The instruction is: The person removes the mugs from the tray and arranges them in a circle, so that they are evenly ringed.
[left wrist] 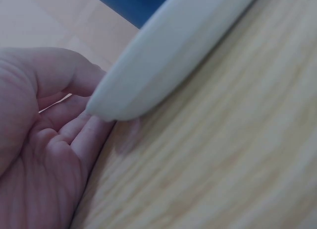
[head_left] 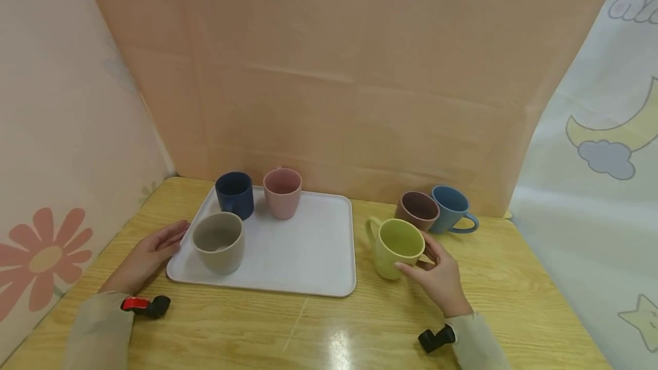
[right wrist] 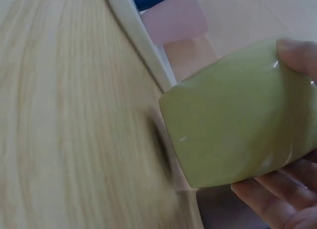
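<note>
A yellow-green mug [head_left: 393, 253] is gripped by my right hand [head_left: 441, 276], thumb on the near side and fingers round the far right. In the right wrist view the mug [right wrist: 233, 120] hangs just above the wood, a dark shadow beneath its base. Its handle points left, toward the white tray [head_left: 303, 250]. My left hand [head_left: 154, 253] rests at the tray's left edge with fingers extended; in the left wrist view its fingertips meet the tray's rim [left wrist: 143, 85]. On the tray stand a beige mug [head_left: 220, 244], a navy mug [head_left: 235, 196] and a pink mug [head_left: 283, 193].
Behind the yellow-green mug, a maroon mug [head_left: 417, 210] and a blue mug [head_left: 451, 207] stand close together on the wooden table [head_left: 247, 324]. A brown paper backdrop [head_left: 339, 84] rises at the table's back edge, with printed sheets on both sides.
</note>
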`<action>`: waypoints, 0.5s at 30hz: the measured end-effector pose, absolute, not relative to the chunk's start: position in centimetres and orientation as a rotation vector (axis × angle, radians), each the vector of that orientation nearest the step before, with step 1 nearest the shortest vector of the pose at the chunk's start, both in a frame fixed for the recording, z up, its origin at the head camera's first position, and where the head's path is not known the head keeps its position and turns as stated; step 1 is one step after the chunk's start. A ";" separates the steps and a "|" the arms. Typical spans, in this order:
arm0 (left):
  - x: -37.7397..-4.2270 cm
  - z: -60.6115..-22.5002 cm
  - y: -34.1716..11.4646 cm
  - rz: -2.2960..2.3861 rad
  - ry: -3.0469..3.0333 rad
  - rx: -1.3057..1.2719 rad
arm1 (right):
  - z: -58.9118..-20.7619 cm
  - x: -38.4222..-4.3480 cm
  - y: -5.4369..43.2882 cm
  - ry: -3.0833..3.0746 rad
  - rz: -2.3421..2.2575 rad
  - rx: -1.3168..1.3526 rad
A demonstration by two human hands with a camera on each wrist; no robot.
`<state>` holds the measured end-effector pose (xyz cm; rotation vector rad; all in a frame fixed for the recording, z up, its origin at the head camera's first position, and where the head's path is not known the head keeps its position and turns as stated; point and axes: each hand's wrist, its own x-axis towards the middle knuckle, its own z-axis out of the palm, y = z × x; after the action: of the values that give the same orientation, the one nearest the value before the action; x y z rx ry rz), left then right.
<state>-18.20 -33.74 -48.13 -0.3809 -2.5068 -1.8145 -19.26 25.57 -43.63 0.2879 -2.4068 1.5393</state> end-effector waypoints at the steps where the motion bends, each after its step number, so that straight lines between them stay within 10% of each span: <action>1: -18.3 -48.2 -33.7 -1.823 -2.506 -0.376 | -43.7 -19.2 25.8 -2.413 1.529 0.282; 15: -18.5 -48.2 -34.0 -1.784 -2.545 -0.336 | -44.0 -19.8 26.8 -2.444 1.553 0.272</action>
<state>-18.51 -33.96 -48.25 -0.3360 -2.5450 -1.7840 -19.83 26.81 -44.04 0.2722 -2.4443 1.5529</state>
